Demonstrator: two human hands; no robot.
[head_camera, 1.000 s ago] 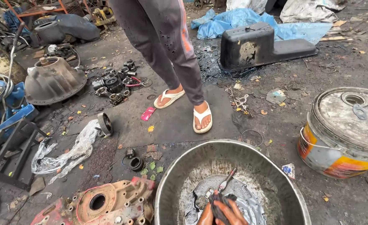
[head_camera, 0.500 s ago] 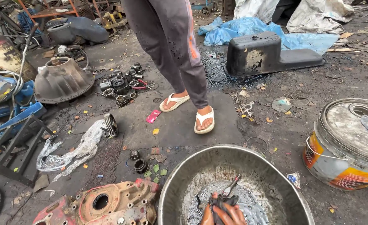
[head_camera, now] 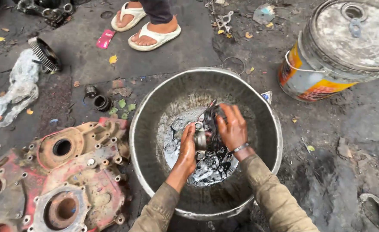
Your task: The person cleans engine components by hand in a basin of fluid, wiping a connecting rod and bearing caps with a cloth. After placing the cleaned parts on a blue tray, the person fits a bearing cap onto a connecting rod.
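While submerged in the basin (head_camera: 155,111), metal part (head_camera: 201,139) in left grip (head_camera: 187,148), right grip (head_camera: 231,129) around brush (head_camera: 212,116).

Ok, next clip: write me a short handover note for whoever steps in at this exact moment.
Left hand: holds a small metal part over the dark liquid in the big metal basin.
Right hand: grips a dark, wet brush-like thing against that part.
More small parts lie in the liquid.
Done: the part is wet and being worked on.
Left: I cannot tell how clean it is.
Nearby: red engine cover to the left, lidded drum to the upper right, another person's sandalled feet.
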